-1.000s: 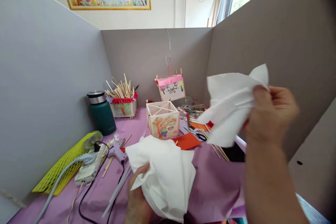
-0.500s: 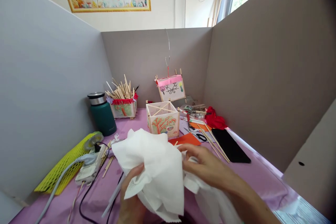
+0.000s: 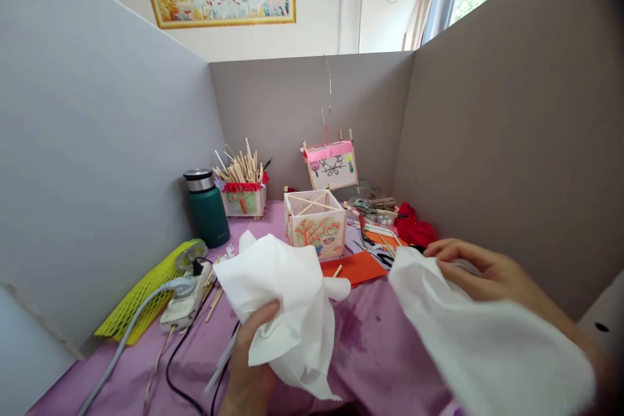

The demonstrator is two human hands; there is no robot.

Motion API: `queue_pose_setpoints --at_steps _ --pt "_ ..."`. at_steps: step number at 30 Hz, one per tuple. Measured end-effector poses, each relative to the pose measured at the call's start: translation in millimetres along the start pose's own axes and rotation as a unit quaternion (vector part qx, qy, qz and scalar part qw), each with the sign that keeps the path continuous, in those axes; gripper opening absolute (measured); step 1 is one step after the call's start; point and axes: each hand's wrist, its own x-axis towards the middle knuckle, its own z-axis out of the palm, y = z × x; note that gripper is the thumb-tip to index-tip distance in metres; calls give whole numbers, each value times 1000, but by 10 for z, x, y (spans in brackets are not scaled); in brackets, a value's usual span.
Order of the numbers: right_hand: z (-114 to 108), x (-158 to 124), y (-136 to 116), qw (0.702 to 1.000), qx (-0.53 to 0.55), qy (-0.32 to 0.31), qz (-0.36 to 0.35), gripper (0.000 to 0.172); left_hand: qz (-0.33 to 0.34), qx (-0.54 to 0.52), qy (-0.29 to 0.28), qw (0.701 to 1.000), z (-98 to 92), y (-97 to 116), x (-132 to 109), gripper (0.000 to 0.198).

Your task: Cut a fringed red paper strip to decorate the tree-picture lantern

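**White tissue, two sheets, one in each hand**

White tissue (image 3: pixel 285 292): crumpled, held up near centre above the purple table cover (image 3: pixel 385 351). The left hand (image 3: pixel 253 374) rises from the near edge, thumb pressed across the front and fingers hidden behind, clenched on the bunch.

Second tissue sheet (image 3: pixel 482 344): near right, draped broadly over the forearm. The right hand (image 3: pixel 480 270) reaches leftward, palm down, fingers closed over the sheet's far edge, thumb hidden beneath.

Surroundings:
- Dark wet stain (image 3: pixel 348 331) on the cover between the two sheets.
- Orange paper (image 3: pixel 353 266) and painted lantern box (image 3: pixel 316 224) just beyond the sheets.
- Red cloth (image 3: pixel 414 231), far right.
- Green flask (image 3: pixel 207 208) and box of wooden sticks (image 3: pixel 242 185), far left.
- Power strip (image 3: pixel 185 296) on yellow mesh (image 3: pixel 139 296), left, its black cable running under the left hand's bunch.
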Motion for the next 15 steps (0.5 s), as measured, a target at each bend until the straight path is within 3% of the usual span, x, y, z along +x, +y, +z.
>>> queue_pose_setpoints --at_steps 2,5,8,11,12,15 --pt "-48 -23 -82 1000 -12 -2 18 25 -10 3 -10 1000 1 2 2 23" --pt "63 -52 -266 993 -55 -108 -11 23 -39 17 -31 999 30 8 -33 39" --pt "384 9 -452 968 -88 -229 -62 24 -51 50 -48 996 49 8 -75 56" --pt "767 147 -571 957 -82 -269 -76 46 -63 58 -93 992 30 2 -85 62" --pt "872 194 -592 955 -79 -275 -79 46 -72 57 -108 990 13 1 -78 61" --pt "1053 288 -604 955 -79 -268 -94 16 -100 52 -120 986 -59 0 -25 54"
